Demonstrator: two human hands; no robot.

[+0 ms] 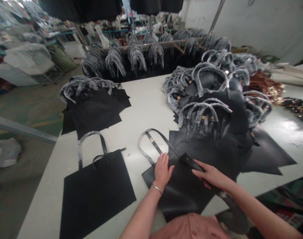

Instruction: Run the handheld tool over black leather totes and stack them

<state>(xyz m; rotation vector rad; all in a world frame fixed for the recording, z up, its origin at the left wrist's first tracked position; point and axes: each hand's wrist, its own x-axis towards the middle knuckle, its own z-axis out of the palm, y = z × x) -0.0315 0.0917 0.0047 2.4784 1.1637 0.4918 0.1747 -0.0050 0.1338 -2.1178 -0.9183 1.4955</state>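
A black bag panel [176, 196] with a looped handle [144, 153], part of it in clear wrap, lies in front of me on the table. Fingers stretched, my left hand [163, 171] rests flat on its top edge, beside a narrow strap with a gold clasp [152, 140]. My right hand [208, 174] is closed around a black tool with a flat, wide front end [188, 161], held over the panel near the handle's right foot. The tool's exact kind is unclear. A dark rounded part [233, 212] shows below my right wrist.
Another black bag piece with a handle [96, 191] lies at left, a stack of black pieces [94, 109] behind it. At right are piled panels with wrapped handles [216, 109], brown straps [263, 84] and gold hardware [300, 108]. A rack of wrapped handles [136, 53] stands behind the table.
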